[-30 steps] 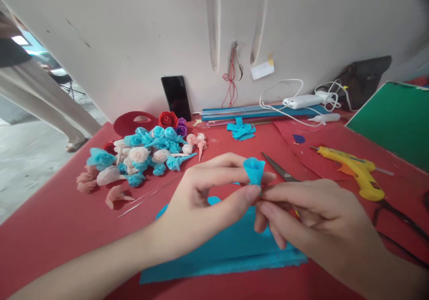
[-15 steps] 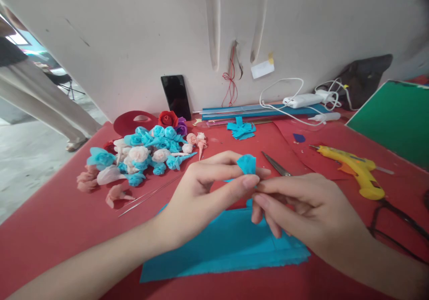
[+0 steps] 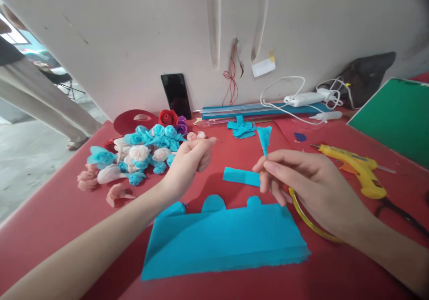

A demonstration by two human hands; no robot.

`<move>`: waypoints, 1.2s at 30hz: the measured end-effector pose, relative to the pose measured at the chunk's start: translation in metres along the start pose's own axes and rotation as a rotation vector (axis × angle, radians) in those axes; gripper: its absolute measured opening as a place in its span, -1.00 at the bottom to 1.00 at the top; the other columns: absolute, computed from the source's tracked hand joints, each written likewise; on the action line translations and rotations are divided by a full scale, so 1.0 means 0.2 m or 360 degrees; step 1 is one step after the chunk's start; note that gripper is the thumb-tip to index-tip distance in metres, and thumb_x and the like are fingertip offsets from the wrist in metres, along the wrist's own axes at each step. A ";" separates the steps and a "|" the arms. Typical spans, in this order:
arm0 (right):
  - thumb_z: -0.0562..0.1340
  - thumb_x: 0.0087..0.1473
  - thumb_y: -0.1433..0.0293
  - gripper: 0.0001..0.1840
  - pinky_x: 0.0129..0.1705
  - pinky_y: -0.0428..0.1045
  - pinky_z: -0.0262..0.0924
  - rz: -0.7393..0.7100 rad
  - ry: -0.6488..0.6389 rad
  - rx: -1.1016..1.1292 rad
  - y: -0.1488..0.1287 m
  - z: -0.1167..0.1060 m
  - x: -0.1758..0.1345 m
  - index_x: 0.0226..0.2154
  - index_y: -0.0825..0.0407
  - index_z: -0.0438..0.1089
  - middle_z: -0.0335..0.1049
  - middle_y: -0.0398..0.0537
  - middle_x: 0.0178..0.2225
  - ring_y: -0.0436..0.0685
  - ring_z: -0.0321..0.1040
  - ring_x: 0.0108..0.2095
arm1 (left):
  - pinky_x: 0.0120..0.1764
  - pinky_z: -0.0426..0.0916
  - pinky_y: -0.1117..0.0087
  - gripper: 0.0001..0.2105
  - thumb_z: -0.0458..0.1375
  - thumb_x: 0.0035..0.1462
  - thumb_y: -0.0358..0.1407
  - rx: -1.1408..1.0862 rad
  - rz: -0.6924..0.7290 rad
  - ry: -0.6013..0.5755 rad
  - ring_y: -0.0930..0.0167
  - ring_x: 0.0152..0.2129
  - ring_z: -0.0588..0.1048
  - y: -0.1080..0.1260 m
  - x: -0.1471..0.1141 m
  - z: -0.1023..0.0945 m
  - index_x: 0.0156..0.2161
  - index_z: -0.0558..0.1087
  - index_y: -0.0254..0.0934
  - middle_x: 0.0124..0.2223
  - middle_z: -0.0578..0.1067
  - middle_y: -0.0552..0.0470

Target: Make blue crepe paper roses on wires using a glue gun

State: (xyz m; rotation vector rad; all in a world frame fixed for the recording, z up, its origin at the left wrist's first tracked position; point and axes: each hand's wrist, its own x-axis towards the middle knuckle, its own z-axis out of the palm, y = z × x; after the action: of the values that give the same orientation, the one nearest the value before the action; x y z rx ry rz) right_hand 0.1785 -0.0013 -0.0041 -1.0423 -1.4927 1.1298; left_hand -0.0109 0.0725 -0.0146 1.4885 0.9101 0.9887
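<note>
My right hand (image 3: 295, 175) pinches the thin lower end of a small blue crepe-paper petal piece (image 3: 264, 138), which fans out upward above the fingertips. My left hand (image 3: 191, 159) is closed, thumb against bent fingers, beside the pile of paper flowers (image 3: 147, 146); whatever it may hold is hidden. Below both hands lies a folded blue crepe-paper sheet (image 3: 224, 242). Rounded blue paper pieces (image 3: 213, 203) stick out at its far edge. A blue paper strip (image 3: 239, 176) rests between the hands. Under my right hand shows a yellow scissor handle (image 3: 311, 226).
A yellow glue gun (image 3: 358, 168) lies at the right, its cord trailing off. Farther back are blue paper strips (image 3: 241, 128), a black phone (image 3: 176, 95) against the wall, a white power strip (image 3: 304, 99) and a green board (image 3: 395, 117). A person's legs (image 3: 47, 94) show at left.
My hands have parted: the left has drawn back leftward toward the flowers, off the blue piece. The right keeps hold of it, now upright. The strip and rounded pieces have come into view.
</note>
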 end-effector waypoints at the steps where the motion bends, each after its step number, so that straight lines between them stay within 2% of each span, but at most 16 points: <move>1: 0.12 0.18 0.38 -0.81 -0.62 -0.28 0.13 -0.0002 0.0000 0.0002 0.00 0.00 0.00 -0.41 -0.02 0.42 0.39 -0.26 -0.54 -0.19 0.19 -0.67 | -0.70 -0.07 0.55 -0.55 -0.02 0.23 -0.26 0.0021 0.0009 0.0011 0.61 -0.77 -0.05 -0.01 0.00 0.00 -0.67 -0.02 -0.26 -0.69 -0.06 0.27; 4: 0.12 0.18 0.39 -0.81 -0.61 -0.28 0.14 -0.0009 0.0001 -0.0017 -0.01 -0.01 0.01 -0.41 -0.01 0.41 0.38 -0.26 -0.55 -0.19 0.19 -0.66 | -0.71 -0.04 0.56 -0.58 0.00 0.23 -0.14 0.0120 0.0027 -0.0018 0.62 -0.79 -0.02 -0.02 0.00 0.00 -0.61 0.13 -0.30 -0.69 -0.01 0.29; 10: 0.12 0.19 0.35 -0.80 -0.60 -0.24 0.16 -0.0053 0.0027 -0.0101 -0.02 -0.04 0.02 -0.39 0.04 0.40 0.38 -0.21 -0.52 -0.17 0.18 -0.66 | -0.71 -0.08 0.53 -0.55 -0.17 0.28 -0.19 0.0616 0.0100 -0.0344 0.60 -0.78 -0.06 -0.05 -0.05 0.09 -0.65 -0.07 -0.23 -0.70 -0.06 0.25; 12: 0.12 0.19 0.37 -0.81 -0.58 -0.24 0.16 -0.0082 0.0054 -0.0148 -0.02 -0.05 0.04 -0.39 0.06 0.40 0.38 -0.20 -0.52 -0.18 0.18 -0.65 | -0.69 -0.05 0.52 -0.57 -0.13 0.27 -0.23 0.0841 0.0223 -0.0490 0.59 -0.77 0.00 -0.08 -0.10 0.13 -0.64 0.01 -0.26 -0.69 -0.01 0.23; 14: 0.12 0.19 0.39 -0.82 -0.58 -0.24 0.15 -0.0113 0.0071 -0.0199 -0.02 -0.07 0.05 -0.37 0.09 0.40 0.38 -0.18 -0.51 -0.18 0.18 -0.65 | -0.65 0.01 0.52 -0.64 -0.10 0.25 -0.31 0.1063 0.0402 -0.0627 0.57 -0.75 0.09 -0.11 -0.15 0.17 -0.59 0.16 -0.28 -0.67 0.13 0.21; 17: 0.10 0.20 0.38 -0.81 -0.60 -0.22 0.19 -0.0143 0.0003 -0.0276 0.00 -0.08 0.07 -0.35 0.12 0.37 0.38 -0.15 -0.49 -0.14 0.25 -0.62 | -0.67 -0.08 0.46 -0.66 -0.12 0.27 -0.29 0.1374 0.0702 -0.0708 0.54 -0.79 0.05 -0.17 -0.21 0.21 -0.54 0.26 -0.28 -0.69 0.13 0.20; 20: 0.06 0.22 0.37 -0.78 -0.56 -0.18 0.28 -0.0183 -0.0158 -0.0365 0.03 -0.09 0.09 -0.31 0.14 0.35 0.41 -0.08 -0.42 -0.07 0.37 -0.54 | -0.68 0.00 0.47 -0.63 -0.17 0.29 -0.30 0.1573 0.1007 -0.0747 0.50 -0.76 0.19 -0.22 -0.24 0.24 -0.50 0.32 -0.31 -0.64 0.28 0.11; 23: 0.04 0.23 0.39 -0.78 -0.42 -0.16 0.34 -0.0319 -0.0261 -0.0502 0.05 -0.09 0.09 -0.31 0.13 0.35 0.43 -0.07 -0.38 -0.04 0.43 -0.42 | -0.58 0.22 0.44 -0.67 -0.14 0.27 -0.32 0.1685 0.1246 -0.0740 0.41 -0.60 0.36 -0.24 -0.24 0.25 -0.45 0.37 -0.31 -0.53 0.41 0.02; 26: 0.05 0.21 0.45 -0.82 -0.27 -0.14 0.31 -0.0557 -0.0261 -0.0690 0.07 -0.09 0.08 -0.32 0.10 0.36 0.44 -0.08 -0.35 -0.03 0.41 -0.32 | -0.38 0.38 0.30 -0.80 -0.06 0.21 -0.39 0.1773 0.1291 -0.0651 0.32 -0.42 0.43 -0.24 -0.22 0.25 -0.20 0.41 -0.35 -0.34 0.49 -0.06; 28: 0.05 0.20 0.48 -0.83 -0.18 -0.10 0.27 -0.0741 -0.0231 -0.0797 0.08 -0.09 0.07 -0.28 0.08 0.35 0.44 -0.05 -0.29 0.00 0.39 -0.24 | -0.27 0.40 0.22 -0.77 -0.03 0.19 -0.40 0.1810 0.1278 -0.0603 0.28 -0.30 0.44 -0.24 -0.21 0.25 -0.07 0.37 -0.35 -0.21 0.49 -0.11; 32: 0.04 0.18 0.48 -0.81 -0.12 -0.07 0.25 -0.1010 -0.0196 -0.0947 0.09 -0.09 0.05 -0.21 0.04 0.32 0.44 -0.04 -0.23 0.04 0.37 -0.15 | -0.17 0.39 0.19 -0.76 -0.04 0.21 -0.40 0.1821 0.1314 -0.0593 0.25 -0.19 0.42 -0.24 -0.21 0.24 -0.06 0.38 -0.32 -0.12 0.48 -0.10; 36: 0.02 0.18 0.49 -0.80 -0.18 -0.12 0.26 -0.1078 -0.0186 -0.1035 0.09 -0.09 0.05 -0.22 0.05 0.32 0.46 -0.04 -0.26 0.02 0.39 -0.19 | -0.16 0.37 0.23 -0.76 -0.08 0.22 -0.42 0.1802 0.1358 -0.0577 0.28 -0.22 0.41 -0.24 -0.22 0.24 -0.13 0.41 -0.32 -0.19 0.49 -0.08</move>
State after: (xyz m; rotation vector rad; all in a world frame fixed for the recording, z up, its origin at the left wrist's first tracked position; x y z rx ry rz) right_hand 0.1962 0.0146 -0.0182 -0.7676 -2.1550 0.2224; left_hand 0.0162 0.0214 -0.0704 3.0629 0.5313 0.6927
